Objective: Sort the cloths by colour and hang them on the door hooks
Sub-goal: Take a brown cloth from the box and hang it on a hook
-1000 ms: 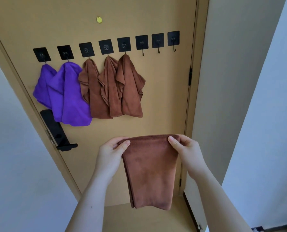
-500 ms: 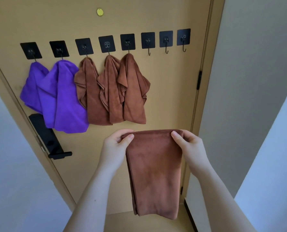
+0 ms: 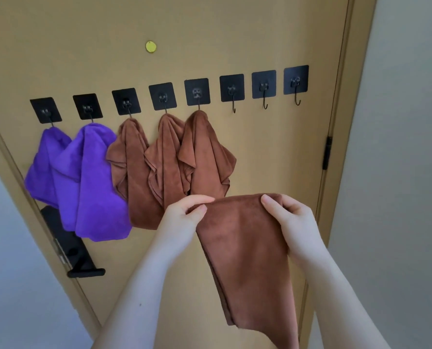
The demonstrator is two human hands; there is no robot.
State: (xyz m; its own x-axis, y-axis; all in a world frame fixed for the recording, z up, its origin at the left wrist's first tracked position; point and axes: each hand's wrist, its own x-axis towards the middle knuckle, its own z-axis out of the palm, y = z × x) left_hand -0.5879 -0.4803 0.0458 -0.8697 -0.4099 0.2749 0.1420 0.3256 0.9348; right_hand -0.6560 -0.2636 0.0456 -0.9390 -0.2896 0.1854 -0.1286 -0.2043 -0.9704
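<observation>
A folded brown cloth (image 3: 245, 250) hangs in front of the door, held by its top edge. My left hand (image 3: 184, 217) pinches its left corner and my right hand (image 3: 293, 222) pinches its right corner. A row of black stick-on hooks runs across the tan door (image 3: 209, 34). Two purple cloths (image 3: 88, 182) hang on the two leftmost hooks. Three brown cloths (image 3: 169, 167) hang on the hooks after them. The three hooks on the right, starting with one bare hook (image 3: 233, 96), carry nothing.
A black door handle and lock plate (image 3: 76, 258) sits at the lower left of the door. The door frame and a black hinge (image 3: 327, 152) run down the right side, with a pale wall (image 3: 398, 147) beyond.
Both hands have risen with the brown cloth and shifted right, closer to the hanging cloths. The view has tilted and moved nearer to the door.
</observation>
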